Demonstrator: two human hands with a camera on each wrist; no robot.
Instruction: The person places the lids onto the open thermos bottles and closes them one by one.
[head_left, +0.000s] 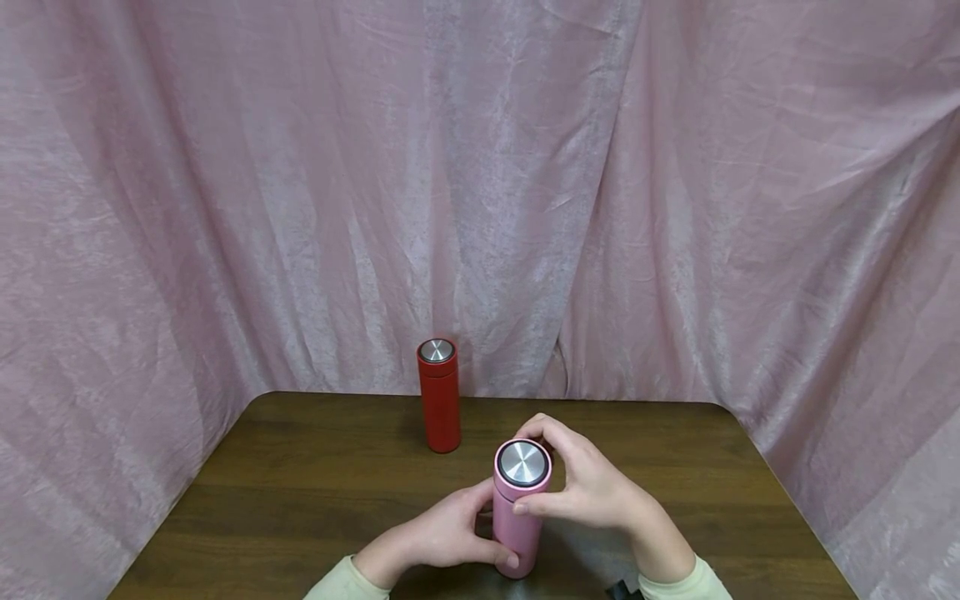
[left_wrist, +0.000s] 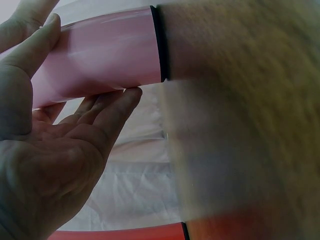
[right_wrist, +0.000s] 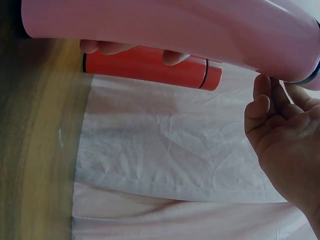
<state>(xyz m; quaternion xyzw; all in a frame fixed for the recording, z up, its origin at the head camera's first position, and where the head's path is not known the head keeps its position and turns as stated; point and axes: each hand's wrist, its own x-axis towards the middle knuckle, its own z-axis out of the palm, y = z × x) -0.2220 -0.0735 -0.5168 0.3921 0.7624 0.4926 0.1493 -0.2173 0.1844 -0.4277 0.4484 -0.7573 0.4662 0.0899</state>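
A pink thermos bottle with a shiny steel disc on its lid stands upright near the table's front. My left hand grips its body from the left, thumb in front and fingers behind. Higher up, my right hand holds the bottle around the lid, its thumb at the front by the lid seam. In the left wrist view the bottle's dark base edge shows close to the wood. Fingers of the left hand peek out beneath the bottle in the right wrist view.
A red thermos bottle stands upright farther back, left of the pink one. The brown wooden table ends at a pink curtain hanging behind and on both sides. A small black object lies by the right sleeve.
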